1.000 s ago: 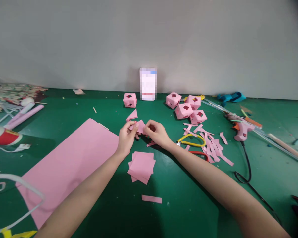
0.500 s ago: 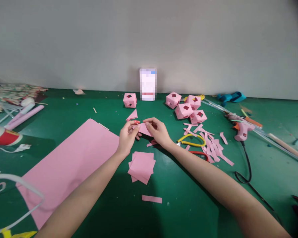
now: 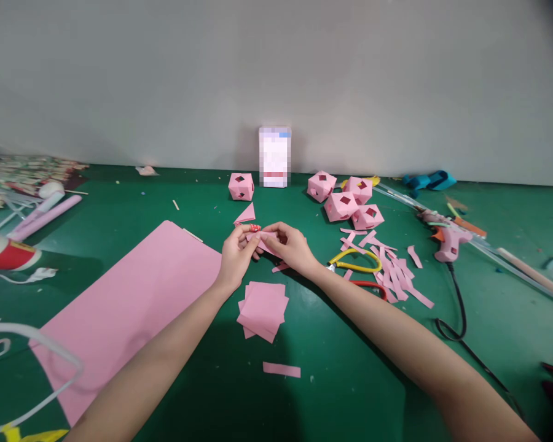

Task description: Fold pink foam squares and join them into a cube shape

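Between both hands is a small folded piece of pink paper, partly covered by fingers. My left hand pinches its left end, with something red and white wrapped on one finger. My right hand grips the other end, thumb on top. Just beyond the hands lies a folded pink triangle. Nearer me is a loose stack of pink paper squares, and below it a single pink strip.
Pink paper cubes with cut holes stand behind. Scissors with yellow and red handles lie beside pink scraps. A glue gun is at right, a large pink sheet at left. A phone leans on the wall.
My right hand has shifted slightly left and closer to my left hand, its thumb sliding along the folded paper. More of the paper is now covered. Other things are unmoved.
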Tool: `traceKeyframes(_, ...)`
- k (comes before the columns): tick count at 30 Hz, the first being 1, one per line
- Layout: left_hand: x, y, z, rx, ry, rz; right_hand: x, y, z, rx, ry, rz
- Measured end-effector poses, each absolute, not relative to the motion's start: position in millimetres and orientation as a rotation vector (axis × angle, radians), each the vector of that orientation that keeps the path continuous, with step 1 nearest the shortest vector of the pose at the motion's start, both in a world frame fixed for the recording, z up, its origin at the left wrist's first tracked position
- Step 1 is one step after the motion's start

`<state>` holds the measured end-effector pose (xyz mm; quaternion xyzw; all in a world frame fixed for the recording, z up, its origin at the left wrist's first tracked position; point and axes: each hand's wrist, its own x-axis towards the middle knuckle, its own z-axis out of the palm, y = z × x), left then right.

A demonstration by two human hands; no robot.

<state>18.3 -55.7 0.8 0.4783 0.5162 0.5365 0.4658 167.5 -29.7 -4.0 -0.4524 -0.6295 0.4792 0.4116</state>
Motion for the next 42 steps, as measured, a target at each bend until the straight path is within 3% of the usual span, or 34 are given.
traceKeyframes(42,18.9,-55.5,-1.0,1.163,1.256,1.348,168.8,-30.1,-3.0,-1.198,-1.605,1.147)
